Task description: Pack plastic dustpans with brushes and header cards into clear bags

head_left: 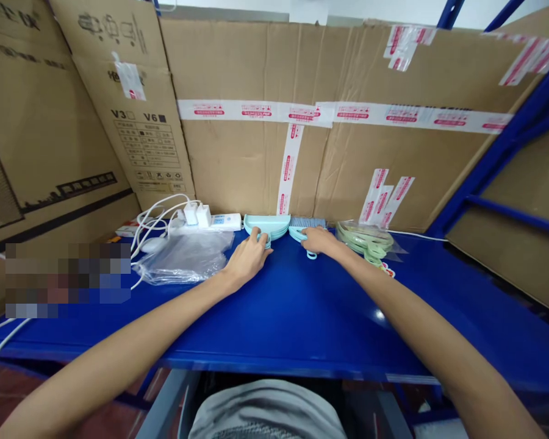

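At the back of the blue table, my left hand (249, 256) has its fingers closed on the handle end of a pale teal half-round dustpan (268, 224). Several layered edges show there, so it looks like a stack. Just right of it, my right hand (318, 239) grips a small teal brush (297, 233) with grey-blue bristles (308, 222) facing the cardboard. A looped handle end (312, 255) sticks out below the right fingers. Beyond my right wrist lie green dustpans (363, 238) in clear plastic, partly behind the forearm.
Clear plastic bags (187, 256) lie left of my left hand. Behind them sit a white power strip (226, 222), plugged-in chargers (197, 214) and tangled white cables (150, 228). Taped cardboard (238, 158) walls the back of the blue table (283, 323). Blue metal posts (489, 164) stand right.
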A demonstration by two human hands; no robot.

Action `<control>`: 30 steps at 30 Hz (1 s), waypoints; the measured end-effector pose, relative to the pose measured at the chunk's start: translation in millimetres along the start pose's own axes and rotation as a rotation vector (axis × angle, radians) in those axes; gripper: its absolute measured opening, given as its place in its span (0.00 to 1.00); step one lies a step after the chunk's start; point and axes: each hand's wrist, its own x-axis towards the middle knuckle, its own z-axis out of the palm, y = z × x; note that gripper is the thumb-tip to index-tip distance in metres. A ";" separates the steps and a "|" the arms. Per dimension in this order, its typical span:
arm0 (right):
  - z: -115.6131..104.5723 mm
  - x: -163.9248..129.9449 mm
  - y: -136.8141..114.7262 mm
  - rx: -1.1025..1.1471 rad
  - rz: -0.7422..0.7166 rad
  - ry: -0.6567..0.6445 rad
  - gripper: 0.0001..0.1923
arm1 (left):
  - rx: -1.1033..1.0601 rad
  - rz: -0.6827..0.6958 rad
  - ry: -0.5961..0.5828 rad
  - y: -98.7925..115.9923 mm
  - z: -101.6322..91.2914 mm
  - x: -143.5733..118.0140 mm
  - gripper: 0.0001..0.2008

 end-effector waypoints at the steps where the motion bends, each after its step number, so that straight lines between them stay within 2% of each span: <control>1: 0.5 -0.4 0.3 -0.003 0.006 0.003 0.27 | 0.003 0.000 0.001 0.2 -0.4 -0.1 0.14; 8: 3.0 -7.7 -0.4 -0.056 -0.027 0.017 0.26 | -0.014 0.011 -0.018 -3.0 -3.5 -0.1 0.15; 12: 4.2 -12.6 -0.3 -0.040 -0.019 0.093 0.24 | -0.019 0.009 -0.018 -4.3 -2.8 -1.1 0.15; 18: 6.5 -25.0 -5.4 -0.007 0.038 0.229 0.27 | 0.018 0.007 -0.012 -1.7 -5.5 -4.5 0.17; 22: 11.4 -41.9 -2.1 -0.027 -0.027 0.236 0.33 | -0.003 -0.016 0.010 -2.2 -5.9 -6.0 0.17; 27: 30.4 -51.6 1.8 -0.029 -0.156 0.247 0.18 | -0.010 -0.018 0.038 -4.6 -6.1 -9.3 0.17; 30: 27.7 -53.0 1.0 -0.047 -0.156 0.230 0.18 | 0.006 -0.026 0.040 -4.2 -9.1 -12.9 0.17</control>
